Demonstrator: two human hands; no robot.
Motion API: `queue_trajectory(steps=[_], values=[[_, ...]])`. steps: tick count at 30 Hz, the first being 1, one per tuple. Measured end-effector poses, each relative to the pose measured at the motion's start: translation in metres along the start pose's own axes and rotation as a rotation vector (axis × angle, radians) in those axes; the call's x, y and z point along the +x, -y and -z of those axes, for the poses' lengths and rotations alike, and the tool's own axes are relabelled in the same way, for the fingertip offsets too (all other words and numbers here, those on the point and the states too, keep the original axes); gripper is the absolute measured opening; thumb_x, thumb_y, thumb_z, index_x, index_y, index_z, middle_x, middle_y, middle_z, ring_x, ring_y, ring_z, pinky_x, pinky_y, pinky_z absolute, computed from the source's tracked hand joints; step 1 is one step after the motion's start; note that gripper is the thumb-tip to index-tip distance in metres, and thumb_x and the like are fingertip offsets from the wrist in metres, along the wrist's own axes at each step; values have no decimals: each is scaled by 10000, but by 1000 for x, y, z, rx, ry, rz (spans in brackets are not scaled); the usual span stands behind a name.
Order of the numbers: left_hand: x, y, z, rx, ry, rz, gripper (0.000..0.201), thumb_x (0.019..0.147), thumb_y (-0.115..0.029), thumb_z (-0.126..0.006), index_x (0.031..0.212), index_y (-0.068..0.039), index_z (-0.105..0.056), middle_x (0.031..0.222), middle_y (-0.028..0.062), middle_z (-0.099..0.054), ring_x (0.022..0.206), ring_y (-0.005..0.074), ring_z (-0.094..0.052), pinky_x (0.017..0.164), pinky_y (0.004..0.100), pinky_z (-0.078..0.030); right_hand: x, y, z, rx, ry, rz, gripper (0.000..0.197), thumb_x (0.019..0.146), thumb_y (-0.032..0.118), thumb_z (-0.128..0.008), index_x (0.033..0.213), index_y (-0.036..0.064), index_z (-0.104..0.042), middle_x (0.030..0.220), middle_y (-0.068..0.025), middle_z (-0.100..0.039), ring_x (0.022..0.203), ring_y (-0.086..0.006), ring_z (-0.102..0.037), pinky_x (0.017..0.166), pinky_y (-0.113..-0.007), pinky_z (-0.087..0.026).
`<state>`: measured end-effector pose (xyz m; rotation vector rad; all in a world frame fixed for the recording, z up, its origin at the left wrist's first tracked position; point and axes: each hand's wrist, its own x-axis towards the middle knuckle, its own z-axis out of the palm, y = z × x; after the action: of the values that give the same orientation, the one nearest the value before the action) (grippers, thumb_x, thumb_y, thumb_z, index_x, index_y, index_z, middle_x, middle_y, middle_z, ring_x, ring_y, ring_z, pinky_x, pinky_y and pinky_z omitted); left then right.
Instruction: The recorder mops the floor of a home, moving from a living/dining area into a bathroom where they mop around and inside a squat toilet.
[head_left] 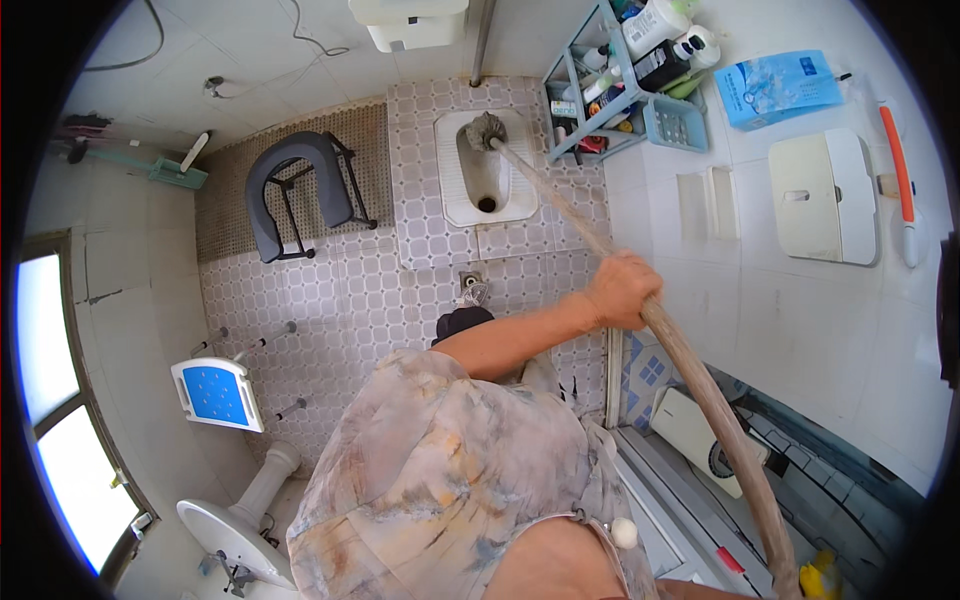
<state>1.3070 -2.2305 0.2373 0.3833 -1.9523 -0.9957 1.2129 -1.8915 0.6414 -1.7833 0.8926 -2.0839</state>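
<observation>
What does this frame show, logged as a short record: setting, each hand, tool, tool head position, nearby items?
setting: tiled bathroom with a white squat toilet pan set in the patterned floor
left hand: not in view
right hand: closed grip around the long brown wooden mop handle
tool head: grey stringy mop head resting on the back rim of the pan
nearby: grey horseshoe-shaped commode chair left of the pan; light blue plastic shelf rack of bottles on its right; blue and white wall-mounted shower seat
</observation>
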Motion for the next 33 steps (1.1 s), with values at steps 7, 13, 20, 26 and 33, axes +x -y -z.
queue_trajectory(steps=[7, 13, 20, 26, 33], values=[[-95, 153, -18, 235, 240, 397, 143, 663, -152, -696, 763, -101, -606, 793, 116, -616, 858, 344, -583, 770, 453, -454, -43, -201, -55, -32, -193, -228, 258, 833, 309, -573, 699, 101, -499, 450, 35, -493, 363, -64, -455, 425, -215, -478], [-91, 152, -17, 253, 362, 420, 133, 665, -178, -692, 758, -107, -628, 820, 118, -641, 887, 329, -597, 800, 446, -462, -39, -194, -55, -80, -235, -187, 262, 872, 306, -510, 714, 104, -457, 459, 26, -486, 359, -75, -453, 396, -210, -462], [-93, 118, -44, 61, 674, 280, 234, 634, -294, -722, 677, -89, -618, 668, 159, -620, 674, 404, -599, 591, 501, -461, -58, -117, -23, -359, -582, -160, 293, 957, 291, -383, 724, 118, -421, 544, 10, -382, 464, -113, -358, 469, -264, -343], [-100, 87, -44, -86, 915, 213, 303, 640, -380, -730, 696, -95, -643, 684, 155, -632, 688, 382, -618, 599, 481, -467, -111, -62, 11, -1304, -923, -58, 293, 965, 290, -399, 847, 58, -533, 690, -47, -502, 592, -132, -459, 495, -257, -361], [-63, 12, -74, -177, 1139, 23, 325, 607, -373, -736, 709, -71, -672, 697, 152, -647, 696, 348, -632, 629, 451, -480, -193, 43, 44, -1774, -1091, -136, 282, 938, 254, -499, 1013, 0, -596, 746, -64, -583, 589, -162, -508, 493, -296, -411]])
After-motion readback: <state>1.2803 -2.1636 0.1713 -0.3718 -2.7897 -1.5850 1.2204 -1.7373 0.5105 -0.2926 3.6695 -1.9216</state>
